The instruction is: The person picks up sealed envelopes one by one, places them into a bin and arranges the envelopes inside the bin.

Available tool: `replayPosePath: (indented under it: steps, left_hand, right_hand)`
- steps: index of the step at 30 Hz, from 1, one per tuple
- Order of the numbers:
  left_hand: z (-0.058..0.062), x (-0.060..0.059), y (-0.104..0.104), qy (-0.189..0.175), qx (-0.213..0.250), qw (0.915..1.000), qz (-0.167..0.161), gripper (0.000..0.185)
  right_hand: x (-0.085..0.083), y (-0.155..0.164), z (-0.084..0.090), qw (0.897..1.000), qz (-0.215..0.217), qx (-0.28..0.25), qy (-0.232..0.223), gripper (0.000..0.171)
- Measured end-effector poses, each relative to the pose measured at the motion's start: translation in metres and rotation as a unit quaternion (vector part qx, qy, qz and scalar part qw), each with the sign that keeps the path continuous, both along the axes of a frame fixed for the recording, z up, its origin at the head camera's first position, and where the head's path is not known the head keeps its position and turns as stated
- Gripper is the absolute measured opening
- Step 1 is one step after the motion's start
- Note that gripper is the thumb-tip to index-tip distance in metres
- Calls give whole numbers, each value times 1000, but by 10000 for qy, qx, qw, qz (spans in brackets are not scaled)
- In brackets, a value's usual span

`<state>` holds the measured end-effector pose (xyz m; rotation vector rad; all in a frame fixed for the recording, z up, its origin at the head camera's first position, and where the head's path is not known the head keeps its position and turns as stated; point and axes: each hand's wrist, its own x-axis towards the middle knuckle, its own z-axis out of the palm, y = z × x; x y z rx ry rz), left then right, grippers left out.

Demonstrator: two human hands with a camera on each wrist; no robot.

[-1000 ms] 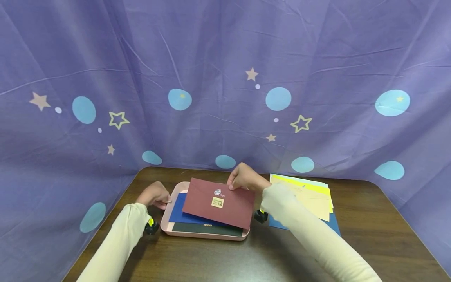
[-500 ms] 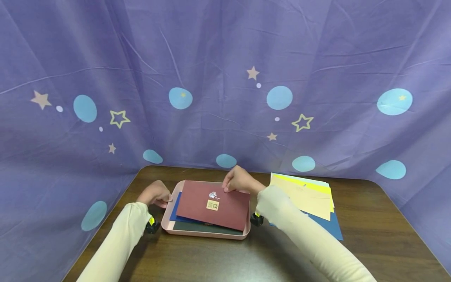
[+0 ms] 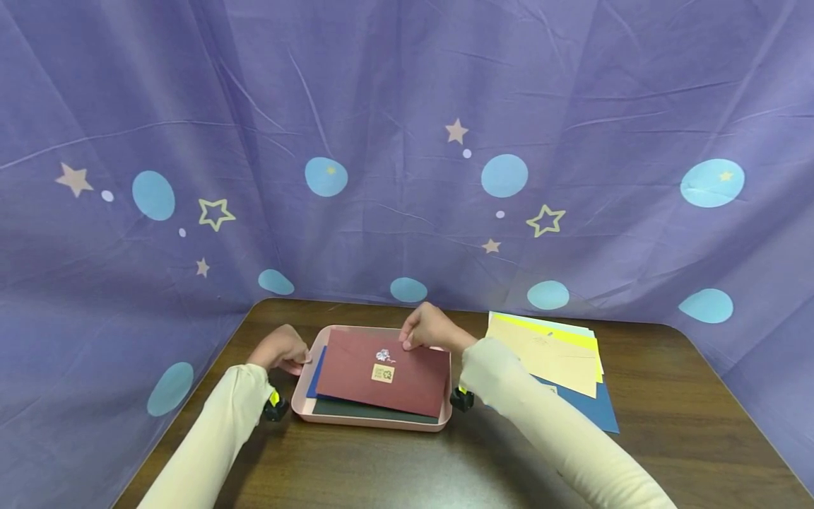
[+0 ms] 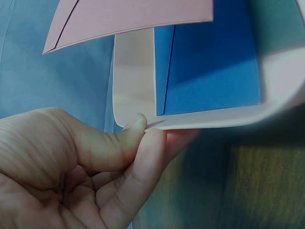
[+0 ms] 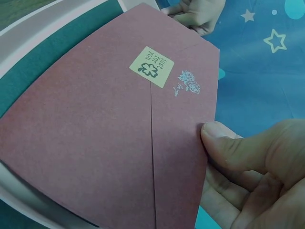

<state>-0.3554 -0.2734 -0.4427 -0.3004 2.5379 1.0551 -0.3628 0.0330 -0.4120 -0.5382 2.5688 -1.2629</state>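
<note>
A purple curtain with stars and blue dots (image 3: 407, 141) hangs behind a dark wooden table (image 3: 381, 466). The right hand (image 3: 429, 329) pinches the far edge of a dark red paper envelope with a small sticker (image 3: 381, 371), which lies over a blue envelope (image 4: 209, 67) in a shallow pink plastic tray (image 3: 369, 422). The left hand (image 3: 280, 350) pinches the tray's left rim. A stack of yellow and blue envelopes (image 3: 553, 360) lies to the right.

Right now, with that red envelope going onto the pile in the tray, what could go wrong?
The right hand only pinches one edge of the red envelope, which lies askew on the blue one; it may settle crooked or slide over the rim. The left hand grips just a corner of the pink tray, so a push could swing it across the table.
</note>
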Motion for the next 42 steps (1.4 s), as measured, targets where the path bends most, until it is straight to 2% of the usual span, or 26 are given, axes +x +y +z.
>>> replayPosePath:
  steps: [13, 20, 25, 34, 42]
  left_hand:
    - [0, 0, 0, -32, -55, 10000, 49, 18]
    - [1, 0, 1, -51, -93, 9999, 105, 17]
    - [1, 0, 1, -54, -136, 9999, 91, 17]
    - [2, 0, 0, -26, -235, 9997, 41, 17]
    - [1, 0, 1, -39, -180, 9998, 29, 15]
  right_hand:
    - [0, -5, -11, 9995, 15, 140, 284, 13]
    - [2, -11, -15, 9954, 11, 723, 634, 11]
    - [5, -15, -13, 9923, -5, 1017, 709, 8]
    - [5, -26, -17, 9832, -648, 1623, 531, 9]
    - [5, -28, -25, 9763, -886, 1918, 460, 13]
